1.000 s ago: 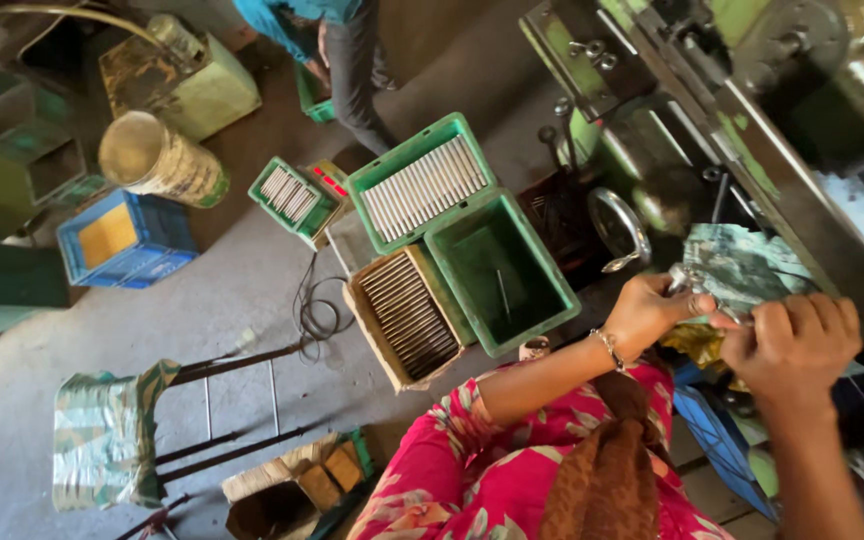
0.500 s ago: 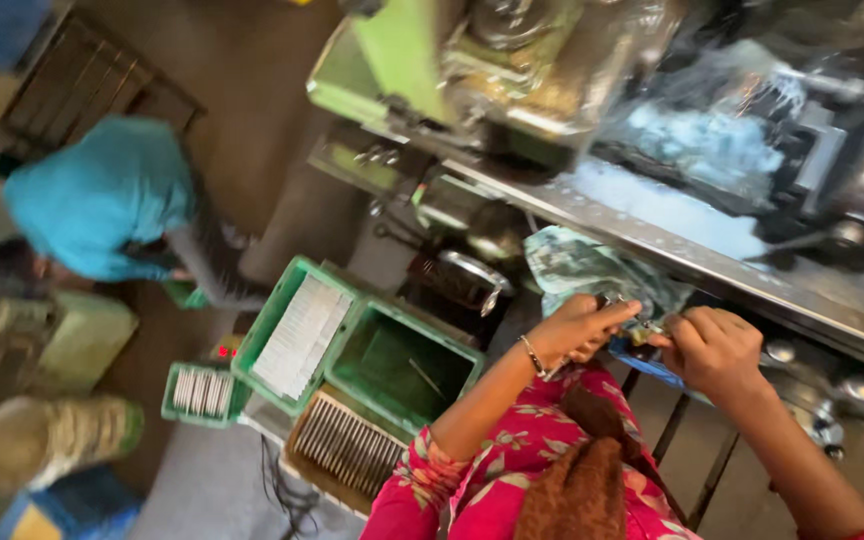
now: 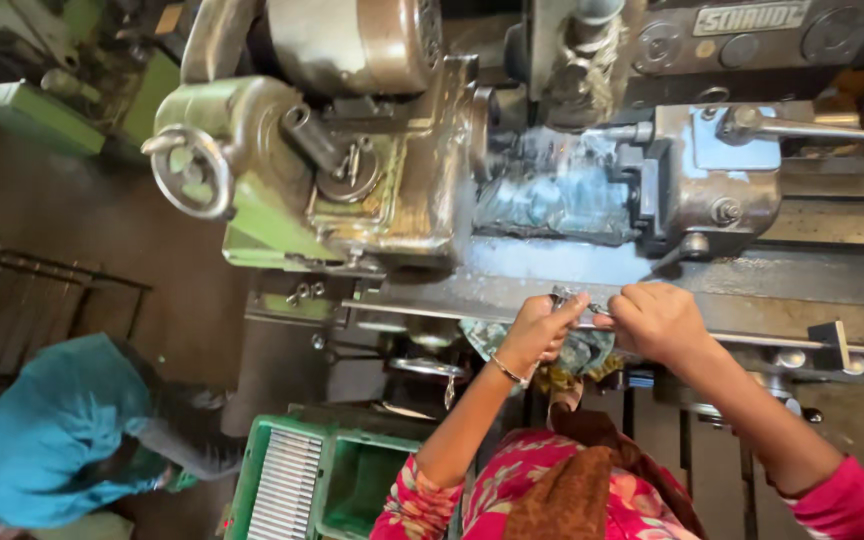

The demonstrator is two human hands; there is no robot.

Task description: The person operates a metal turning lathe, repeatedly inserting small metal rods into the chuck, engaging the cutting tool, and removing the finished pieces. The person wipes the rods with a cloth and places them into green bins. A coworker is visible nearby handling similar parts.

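Right now I have both hands up at the front rail of the grey-and-green metal lathe (image 3: 372, 190), pinching one small, slim metal piece (image 3: 574, 298) between them. My left hand (image 3: 540, 328) is curled nearly closed, thumb and forefinger gripping the near end of the piece; a thin bangle sits on that wrist. My right hand (image 3: 657, 322) is folded into a loose fist just beside it, its fingertips closing on the other end, so the two hands almost touch. The piece sits above the bright flat steel bed rail (image 3: 512, 290), just ahead of my knuckles, and it is too small for me to tell its exact shape.

Beyond my hands, wet and shiny, is the chuck area (image 3: 552, 195); a crumpled greenish cloth (image 3: 497, 338) lies under my left wrist. Down past my left elbow is a green plastic crate (image 3: 337, 475) with rows of pale slim parts, and a person in a teal shirt (image 3: 42, 430) crouches well off to that side.

To do this well, I judge I should keep the pinch firm but light, hold both wrists steady, and keep my fingers short of the oily chuck.
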